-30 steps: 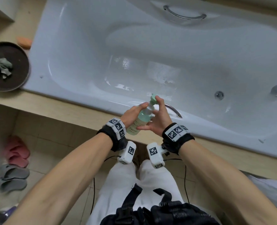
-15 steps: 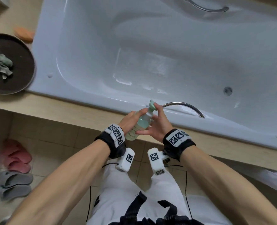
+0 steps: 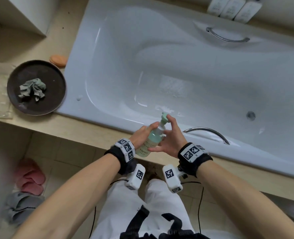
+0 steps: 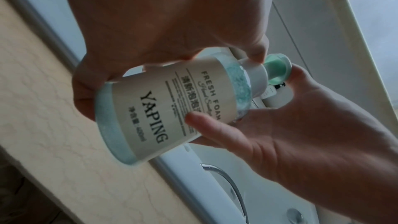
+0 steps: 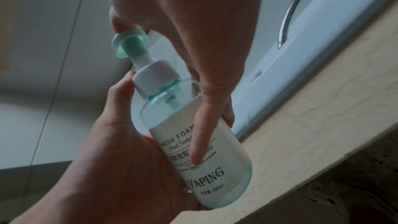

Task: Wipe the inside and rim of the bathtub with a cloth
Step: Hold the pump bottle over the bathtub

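Note:
The white bathtub (image 3: 177, 66) fills the upper right of the head view, with wet patches on its floor. A crumpled grey-green cloth (image 3: 33, 89) lies on a dark round plate (image 3: 46, 105) on the ledge left of the tub; neither hand touches it. My left hand (image 3: 142, 133) grips a tilted pale green foam bottle (image 3: 154, 140) above the tub's near rim (image 3: 108, 118). My right hand (image 3: 172, 138) has one fingertip on the green pump head (image 3: 164, 117) and its straight thumb against the label (image 4: 172, 108). The right wrist view shows the same bottle (image 5: 193, 142).
A chrome grab handle (image 3: 210, 132) sits on the near rim just right of my hands, and another handle (image 3: 227, 37) on the far side. The drain (image 3: 251, 115) is at the right. An orange soap (image 3: 58, 60), white bottles (image 3: 234, 7) and floor slippers (image 3: 30, 176) are nearby.
Both hands keep the same hold on the bottle. The head view has pulled back and swung, so the plate with the cloth and the far ledge now show more fully.

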{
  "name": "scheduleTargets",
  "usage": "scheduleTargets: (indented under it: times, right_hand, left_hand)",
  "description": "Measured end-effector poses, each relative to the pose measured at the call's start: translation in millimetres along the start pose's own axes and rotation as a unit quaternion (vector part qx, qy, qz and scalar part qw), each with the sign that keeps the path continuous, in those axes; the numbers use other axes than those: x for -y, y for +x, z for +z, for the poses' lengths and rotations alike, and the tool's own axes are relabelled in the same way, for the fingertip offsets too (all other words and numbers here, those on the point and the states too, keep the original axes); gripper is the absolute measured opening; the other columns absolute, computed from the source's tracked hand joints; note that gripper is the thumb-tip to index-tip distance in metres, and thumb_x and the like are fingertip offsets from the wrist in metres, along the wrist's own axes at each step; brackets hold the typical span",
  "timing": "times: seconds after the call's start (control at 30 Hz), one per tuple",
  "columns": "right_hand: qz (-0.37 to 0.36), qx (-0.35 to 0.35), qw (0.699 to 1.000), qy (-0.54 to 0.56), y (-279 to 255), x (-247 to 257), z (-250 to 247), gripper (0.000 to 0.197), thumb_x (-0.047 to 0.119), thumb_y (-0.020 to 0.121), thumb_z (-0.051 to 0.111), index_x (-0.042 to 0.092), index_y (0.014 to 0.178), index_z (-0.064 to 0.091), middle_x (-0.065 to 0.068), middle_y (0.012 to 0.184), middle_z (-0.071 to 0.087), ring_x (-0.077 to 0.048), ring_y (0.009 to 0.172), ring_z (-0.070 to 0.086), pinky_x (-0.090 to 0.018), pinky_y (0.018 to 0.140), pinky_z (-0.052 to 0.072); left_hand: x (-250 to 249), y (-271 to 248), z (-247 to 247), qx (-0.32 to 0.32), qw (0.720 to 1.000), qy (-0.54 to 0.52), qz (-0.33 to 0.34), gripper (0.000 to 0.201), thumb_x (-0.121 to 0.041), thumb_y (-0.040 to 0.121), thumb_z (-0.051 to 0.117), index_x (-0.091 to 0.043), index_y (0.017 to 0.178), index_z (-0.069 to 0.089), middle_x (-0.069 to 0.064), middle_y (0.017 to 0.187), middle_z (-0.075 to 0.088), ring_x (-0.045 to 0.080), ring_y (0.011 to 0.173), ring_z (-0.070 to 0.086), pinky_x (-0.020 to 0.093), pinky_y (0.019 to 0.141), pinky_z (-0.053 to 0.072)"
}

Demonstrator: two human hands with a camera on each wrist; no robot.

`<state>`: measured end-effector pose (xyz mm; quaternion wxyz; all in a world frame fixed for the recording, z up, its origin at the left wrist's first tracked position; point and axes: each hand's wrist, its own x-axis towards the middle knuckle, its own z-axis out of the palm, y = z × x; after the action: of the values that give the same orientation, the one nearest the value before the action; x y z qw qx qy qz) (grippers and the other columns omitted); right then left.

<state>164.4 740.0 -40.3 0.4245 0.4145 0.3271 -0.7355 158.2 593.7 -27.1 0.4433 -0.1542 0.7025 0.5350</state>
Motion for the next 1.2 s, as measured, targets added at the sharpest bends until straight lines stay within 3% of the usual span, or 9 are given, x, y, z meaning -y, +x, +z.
scheduleTargets:
  times: [0.17, 0.37, 0.6, 0.7, 0.87, 1.0, 1.1, 1.2]
  right_hand:
    - [0.021, -0.005, 1.000, -0.010, 14.6, 5.4, 32.1, 0.089, 0.069, 0.073, 0.065, 0.003, 0.131, 0.048, -0.022, 0.132, 0.051, -0.041, 0.120, 0.054, -0.060, 0.095, 0.048]
    - [0.033, -0.008, 0.999, -0.034, 45.2, -9.9, 80.2, 0.095, 0.074, 0.068, 0.066, 0.007, 0.131, 0.048, -0.022, 0.134, 0.050, -0.043, 0.120, 0.054, -0.060, 0.091, 0.051]
    - [0.009, -0.038, 0.999, -0.031, 94.9, -38.6, 143.7, 0.086, 0.071, 0.076, 0.061, 0.008, 0.132, 0.049, -0.020, 0.136, 0.048, -0.043, 0.117, 0.056, -0.062, 0.082, 0.054]
    - [0.016, -0.047, 0.998, -0.025, 111.3, -48.7, 168.2, 0.079, 0.066, 0.081, 0.058, 0.007, 0.132, 0.048, -0.019, 0.132, 0.050, -0.042, 0.117, 0.057, -0.064, 0.087, 0.051]
    - [0.034, -0.051, 0.998, -0.023, 132.7, -63.4, 206.2, 0.081, 0.067, 0.078, 0.061, 0.004, 0.128, 0.051, -0.021, 0.135, 0.049, -0.042, 0.116, 0.058, -0.062, 0.091, 0.051]
    - [0.043, -0.051, 0.997, -0.026, 144.4, -70.0, 233.1, 0.086, 0.071, 0.073, 0.063, 0.004, 0.126, 0.053, -0.021, 0.134, 0.053, -0.042, 0.115, 0.060, -0.060, 0.092, 0.051]
    - [0.049, -0.055, 0.996, -0.045, 153.0, -70.8, 250.8, 0.086, 0.072, 0.073, 0.063, 0.005, 0.127, 0.053, -0.021, 0.134, 0.052, -0.042, 0.116, 0.059, -0.061, 0.092, 0.050]
    - [0.058, -0.065, 0.993, -0.074, 161.6, -67.5, 271.1, 0.085, 0.073, 0.075, 0.060, 0.005, 0.126, 0.054, -0.021, 0.131, 0.053, -0.040, 0.116, 0.060, -0.060, 0.091, 0.051]
  left_hand:
    - [2.1, -1.0, -28.4, -0.021, 0.999, -0.045, -0.012, 0.046, -0.066, 0.091, 0.038, -0.030, 0.094, 0.067, 0.007, 0.096, 0.075, 0.027, 0.091, 0.071, 0.038, 0.084, 0.051]
    - [25.7, -4.3, -79.1, -0.032, 0.995, -0.083, -0.035, 0.065, -0.079, 0.078, 0.041, -0.027, 0.105, 0.068, 0.006, 0.095, 0.076, 0.028, 0.090, 0.072, 0.049, 0.091, 0.052]
    - [56.8, -1.6, -154.2, -0.032, 0.996, -0.065, -0.046, 0.063, -0.078, 0.080, 0.041, -0.023, 0.092, 0.070, 0.009, 0.095, 0.074, 0.031, 0.089, 0.071, 0.051, 0.090, 0.053]
    - [69.0, -2.4, -185.9, -0.034, 0.996, -0.055, -0.066, 0.072, -0.084, 0.073, 0.042, -0.022, 0.095, 0.071, 0.007, 0.094, 0.074, 0.028, 0.087, 0.071, 0.053, 0.089, 0.053]
    - [80.3, -9.6, -231.8, -0.012, 0.995, -0.069, -0.068, 0.046, -0.063, 0.092, 0.042, -0.026, 0.082, 0.066, 0.009, 0.093, 0.073, 0.031, 0.094, 0.069, 0.049, 0.093, 0.051]
    - [88.2, -12.4, -261.8, 0.002, 0.995, -0.068, -0.070, 0.056, -0.072, 0.087, 0.040, -0.026, 0.091, 0.070, 0.006, 0.093, 0.075, 0.027, 0.091, 0.070, 0.049, 0.092, 0.051]
    - [95.9, -14.8, -278.1, -0.015, 0.992, -0.094, -0.088, 0.056, -0.078, 0.080, 0.042, -0.031, 0.099, 0.065, 0.003, 0.101, 0.072, 0.022, 0.093, 0.069, 0.045, 0.092, 0.051]
    - [104.3, -13.2, -292.7, -0.044, 0.984, -0.124, -0.118, 0.089, -0.093, 0.059, 0.046, -0.027, 0.118, 0.058, 0.001, 0.108, 0.069, 0.020, 0.097, 0.068, 0.046, 0.092, 0.051]
